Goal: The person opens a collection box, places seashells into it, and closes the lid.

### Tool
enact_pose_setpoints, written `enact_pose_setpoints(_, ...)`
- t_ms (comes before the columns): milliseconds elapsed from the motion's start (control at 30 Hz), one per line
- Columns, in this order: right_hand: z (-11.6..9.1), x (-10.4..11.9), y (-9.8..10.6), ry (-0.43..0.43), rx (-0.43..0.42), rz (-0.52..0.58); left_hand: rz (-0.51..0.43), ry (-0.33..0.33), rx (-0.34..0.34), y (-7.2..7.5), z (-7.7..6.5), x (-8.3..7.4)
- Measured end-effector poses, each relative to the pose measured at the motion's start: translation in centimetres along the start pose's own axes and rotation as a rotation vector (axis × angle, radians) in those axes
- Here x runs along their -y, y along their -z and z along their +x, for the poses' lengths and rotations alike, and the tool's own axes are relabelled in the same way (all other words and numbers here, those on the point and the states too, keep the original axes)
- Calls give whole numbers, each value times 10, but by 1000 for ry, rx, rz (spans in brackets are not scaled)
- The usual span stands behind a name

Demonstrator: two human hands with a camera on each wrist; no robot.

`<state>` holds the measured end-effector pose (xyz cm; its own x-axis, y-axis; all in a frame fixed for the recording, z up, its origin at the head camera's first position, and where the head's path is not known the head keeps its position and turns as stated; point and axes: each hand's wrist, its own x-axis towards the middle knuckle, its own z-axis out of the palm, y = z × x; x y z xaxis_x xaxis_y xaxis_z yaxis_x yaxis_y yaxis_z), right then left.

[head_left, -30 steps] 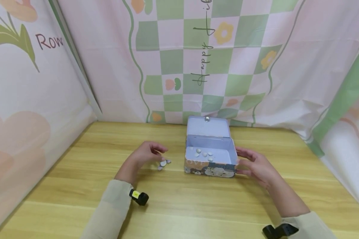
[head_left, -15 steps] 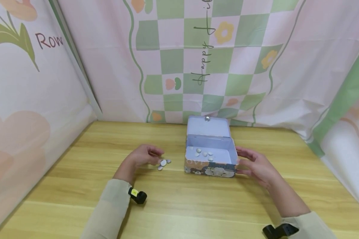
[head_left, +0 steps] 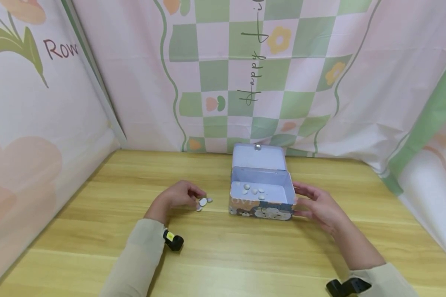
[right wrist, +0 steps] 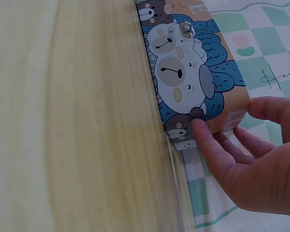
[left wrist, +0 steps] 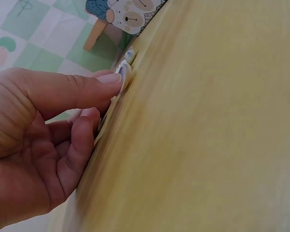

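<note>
Lower centre, a bear-print tin holds small shells; left hand pinches another shell; right hand, fingers spread, touches the tin.

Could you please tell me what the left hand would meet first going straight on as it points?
Beyond the pale shell it touches, the left hand would probably meet the small shell just ahead, then perhaps the box. Depth is uncertain.

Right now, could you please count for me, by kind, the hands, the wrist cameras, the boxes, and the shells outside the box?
Left hand and right hand: 2
Black wrist cameras: 2
Open box: 1
Pale shells outside the box: 3
Total: 8
</note>
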<state>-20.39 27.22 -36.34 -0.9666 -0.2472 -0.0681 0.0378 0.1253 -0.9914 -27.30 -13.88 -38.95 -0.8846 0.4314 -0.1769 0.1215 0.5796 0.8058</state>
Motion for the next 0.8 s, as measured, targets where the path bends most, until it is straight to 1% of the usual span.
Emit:
enact_pose_setpoints(167, -1, 1, 0, -4, -6, -6, 17, 9, -1, -2, 0, -3)
enact_pose_setpoints(400, -1, 2, 0, -9, -6, -11, -14, 14, -4, -3, -2, -4)
enact_pose_setpoints(633, 1, 1, 1, -14, 4, -10, -72, 15, -6, -2, -1, -1)
enact_pose_setpoints(800, 1, 1, 0, -13, 6, -11, -122, 14, -31, -1, -1, 1)
